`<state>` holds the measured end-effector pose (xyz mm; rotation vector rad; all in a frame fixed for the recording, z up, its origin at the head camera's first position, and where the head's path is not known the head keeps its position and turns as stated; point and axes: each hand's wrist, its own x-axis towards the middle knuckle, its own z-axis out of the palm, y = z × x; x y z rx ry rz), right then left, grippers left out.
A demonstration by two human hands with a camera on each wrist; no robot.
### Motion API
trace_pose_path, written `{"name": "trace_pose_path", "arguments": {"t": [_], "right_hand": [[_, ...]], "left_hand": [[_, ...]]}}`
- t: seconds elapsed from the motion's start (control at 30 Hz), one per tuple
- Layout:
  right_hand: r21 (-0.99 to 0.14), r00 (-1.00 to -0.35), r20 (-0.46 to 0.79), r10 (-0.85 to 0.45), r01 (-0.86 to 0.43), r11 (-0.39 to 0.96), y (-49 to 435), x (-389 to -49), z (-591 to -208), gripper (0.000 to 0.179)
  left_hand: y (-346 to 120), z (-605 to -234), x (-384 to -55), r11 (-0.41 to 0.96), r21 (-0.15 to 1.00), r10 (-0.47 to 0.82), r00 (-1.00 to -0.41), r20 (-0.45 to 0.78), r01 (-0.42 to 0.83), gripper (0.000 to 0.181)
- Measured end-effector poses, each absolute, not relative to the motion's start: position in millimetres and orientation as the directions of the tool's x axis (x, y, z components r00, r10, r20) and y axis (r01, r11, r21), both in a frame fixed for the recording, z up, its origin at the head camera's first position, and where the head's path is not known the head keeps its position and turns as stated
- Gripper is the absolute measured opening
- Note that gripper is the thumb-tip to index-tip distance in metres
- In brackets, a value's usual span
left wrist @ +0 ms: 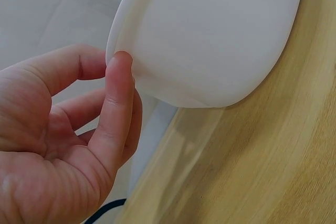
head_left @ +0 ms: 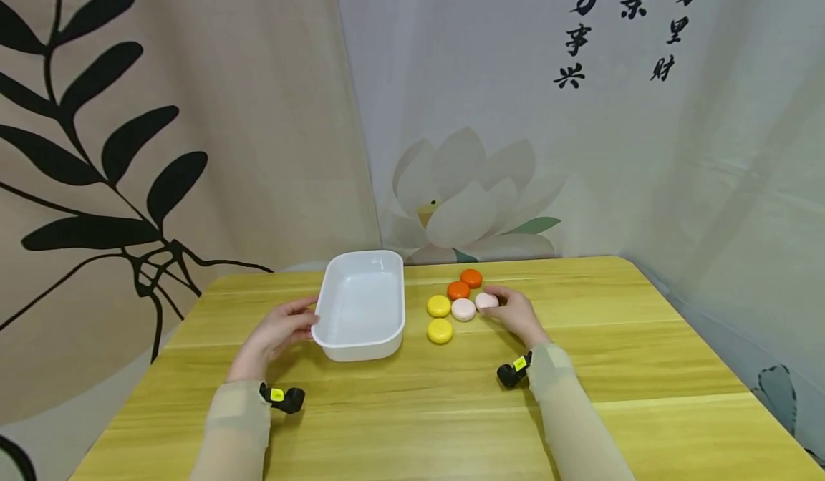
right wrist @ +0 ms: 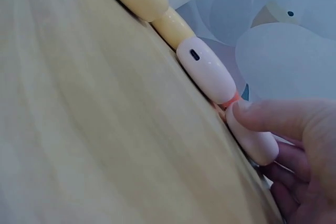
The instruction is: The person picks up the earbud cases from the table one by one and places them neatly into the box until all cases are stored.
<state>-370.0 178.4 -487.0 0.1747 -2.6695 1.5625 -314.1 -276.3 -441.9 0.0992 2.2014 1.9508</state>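
My left hand pinches the left rim of a white rectangular dish, and the dish shows no contents. In the left wrist view, thumb and finger meet at the edge of the dish. To the right, my right hand holds a glossy pink puck-shaped piece between thumb and fingers, low at the tabletop. A second pink piece, with a small dark slot in its side, sits just left of it. Two yellow pieces and two orange pieces of the same shape lie close by.
The wooden table ends at a back edge close behind the dish and the orange pieces. A printed curtain hangs behind it. Each wrist wears a small black camera.
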Motion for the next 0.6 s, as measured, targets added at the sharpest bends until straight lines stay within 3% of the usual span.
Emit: {"name": "trace_pose_path", "arguments": {"t": [0.6], "right_hand": [[-0.888, -0.992, 0.110, -0.053, -0.123, 0.444, 182.7, -370.3, -485.7, 0.051]], "left_hand": [[-278.1, -445.3, -315.6, 0.105, 0.993, 0.215, -0.974, -0.068, -0.046, 0.063]]}}
